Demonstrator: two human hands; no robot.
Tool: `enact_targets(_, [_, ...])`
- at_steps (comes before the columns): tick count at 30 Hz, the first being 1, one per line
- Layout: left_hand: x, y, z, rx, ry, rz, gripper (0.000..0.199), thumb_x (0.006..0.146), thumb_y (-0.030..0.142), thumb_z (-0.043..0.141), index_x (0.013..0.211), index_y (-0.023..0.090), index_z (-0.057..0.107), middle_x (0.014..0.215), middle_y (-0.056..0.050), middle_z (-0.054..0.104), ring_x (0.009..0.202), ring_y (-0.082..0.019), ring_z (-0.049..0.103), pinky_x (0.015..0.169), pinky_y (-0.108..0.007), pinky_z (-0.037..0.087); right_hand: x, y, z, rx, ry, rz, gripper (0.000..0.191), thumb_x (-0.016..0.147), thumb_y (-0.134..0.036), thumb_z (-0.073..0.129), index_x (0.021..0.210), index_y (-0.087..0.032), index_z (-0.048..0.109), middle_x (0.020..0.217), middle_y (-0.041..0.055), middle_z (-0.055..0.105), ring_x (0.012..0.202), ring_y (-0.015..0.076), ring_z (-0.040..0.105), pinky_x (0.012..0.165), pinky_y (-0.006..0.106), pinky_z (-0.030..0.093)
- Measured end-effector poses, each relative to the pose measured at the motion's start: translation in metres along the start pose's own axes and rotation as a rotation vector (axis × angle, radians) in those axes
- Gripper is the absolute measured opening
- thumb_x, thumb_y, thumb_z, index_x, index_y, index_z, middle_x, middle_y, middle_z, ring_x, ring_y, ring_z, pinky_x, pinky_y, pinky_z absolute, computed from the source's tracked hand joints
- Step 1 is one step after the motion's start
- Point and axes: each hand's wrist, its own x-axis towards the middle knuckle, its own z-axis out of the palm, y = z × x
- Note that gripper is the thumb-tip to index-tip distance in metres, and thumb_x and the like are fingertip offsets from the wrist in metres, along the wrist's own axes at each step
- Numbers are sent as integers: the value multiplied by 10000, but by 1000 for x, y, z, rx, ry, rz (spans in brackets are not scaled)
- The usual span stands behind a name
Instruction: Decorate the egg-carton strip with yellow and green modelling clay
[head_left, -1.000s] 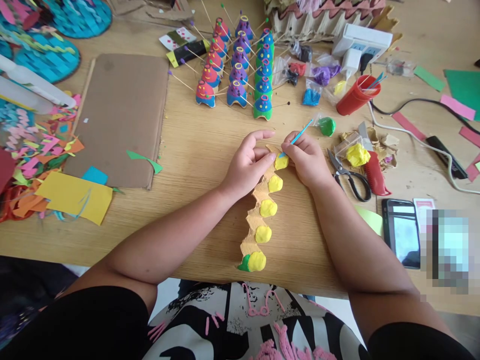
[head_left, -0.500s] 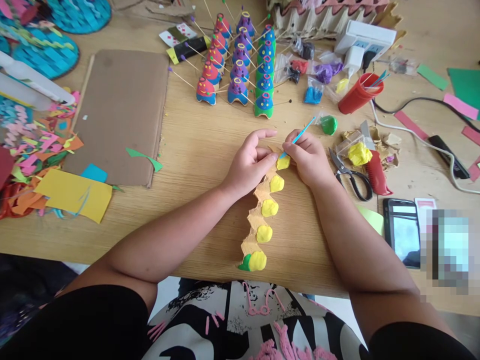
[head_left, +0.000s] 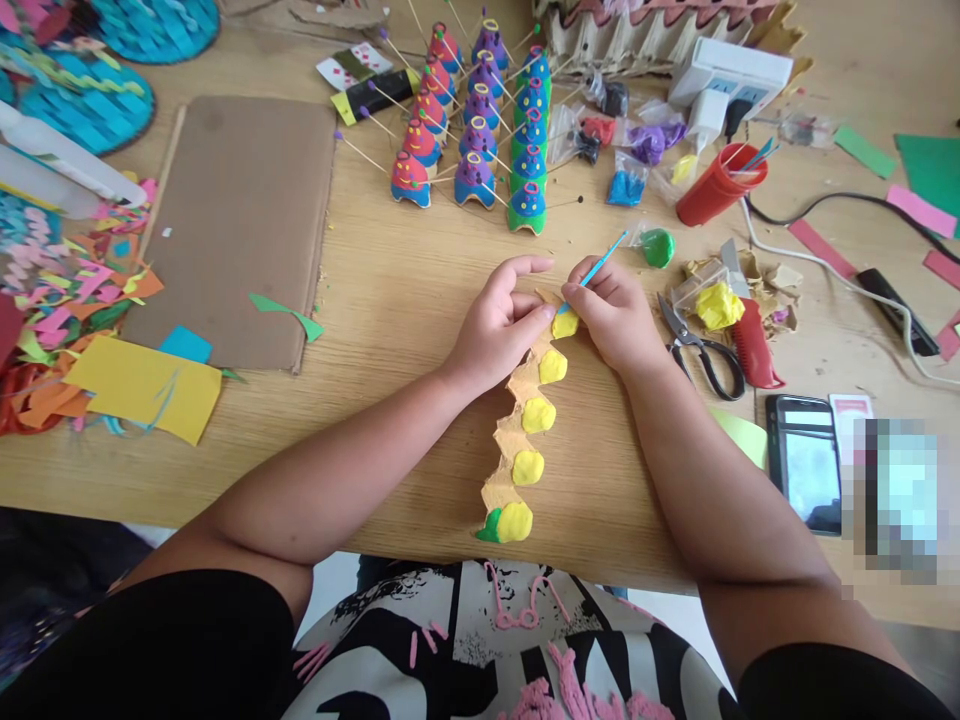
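A strip of egg carton (head_left: 513, 440), bare tan cardboard in zigzag shape, lies lengthwise before me. Several bumps carry flattened yellow clay (head_left: 538, 414) on their tips, and green clay (head_left: 490, 525) covers part of the nearest end. My left hand (head_left: 504, 325) grips the far end of the strip between thumb and fingers. In my right hand (head_left: 611, 310) is a thin blue modelling tool (head_left: 602, 259), pinched and slanted, its lower end against the farthest yellow piece. Some fingertips are hidden behind the strip.
Rows of painted carton figures (head_left: 474, 180) with pins stand ahead. Right lie scissors (head_left: 705, 350), a red-handled cutter (head_left: 759, 345), yellow clay (head_left: 720, 305), a red cup (head_left: 721, 185), a phone (head_left: 802, 460) and a white cable. Cardboard (head_left: 240, 230) and paper scraps (head_left: 67, 370) lie left.
The blue tool has shifted very slightly left and tilted in my right hand. Both hands and the carton strip otherwise stay nearly where they were.
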Motion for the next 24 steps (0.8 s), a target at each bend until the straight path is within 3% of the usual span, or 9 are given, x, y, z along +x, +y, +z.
enact_targets(7, [0, 0, 0, 11, 7, 6, 415, 942, 148, 680, 1328, 263, 580, 567, 118, 453, 448, -64, 341, 481, -224, 256, 1, 0, 2, 52, 23, 29, 439, 828, -570, 846, 774, -246, 555, 624, -74, 441, 587, 94, 359, 579, 280, 315])
enact_targets(19, [-1, 3, -1, 3, 19, -21, 410, 954, 206, 731, 1333, 274, 591, 598, 104, 468, 460, -61, 376, 474, -210, 271, 3, 3, 0, 84, 56, 83, 304, 852, -406, 787, 781, -251, 536, 601, -74, 397, 547, 92, 351, 517, 266, 258])
enact_targets(24, [-1, 1, -1, -8, 14, -13, 405, 952, 226, 727, 1327, 269, 580, 605, 102, 497, 457, -68, 378, 464, -223, 265, 4, 1, -1, 172, 54, 127, 357, 824, -464, 804, 775, -264, 511, 574, -93, 314, 496, 84, 274, 478, 270, 200])
